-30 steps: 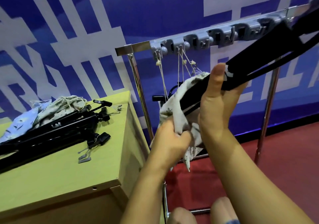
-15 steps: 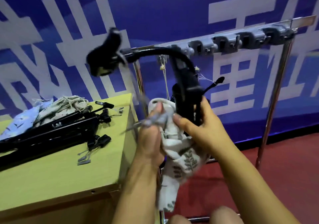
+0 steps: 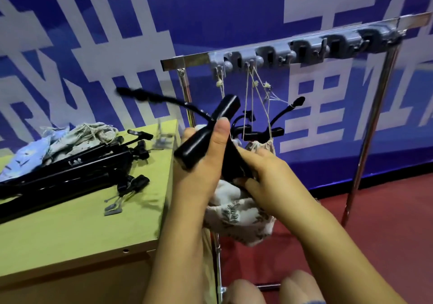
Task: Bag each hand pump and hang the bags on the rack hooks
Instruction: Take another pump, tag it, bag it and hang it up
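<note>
Pump going into the bag

My left hand (image 3: 199,163) clamps the black T-handled hand pump (image 3: 206,135), right hand (image 3: 264,177) pinches the leaf-print cloth bag (image 3: 236,219) — that loose hose could snag the mouth.

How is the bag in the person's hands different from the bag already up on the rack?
The held bag sits low between the left hand and right hand, mouth open, pump only partly in. The hung bag dangles by its strings from the rack hooks, mostly hidden behind the hands. Both are pale cloth bags holding black pumps.
</note>
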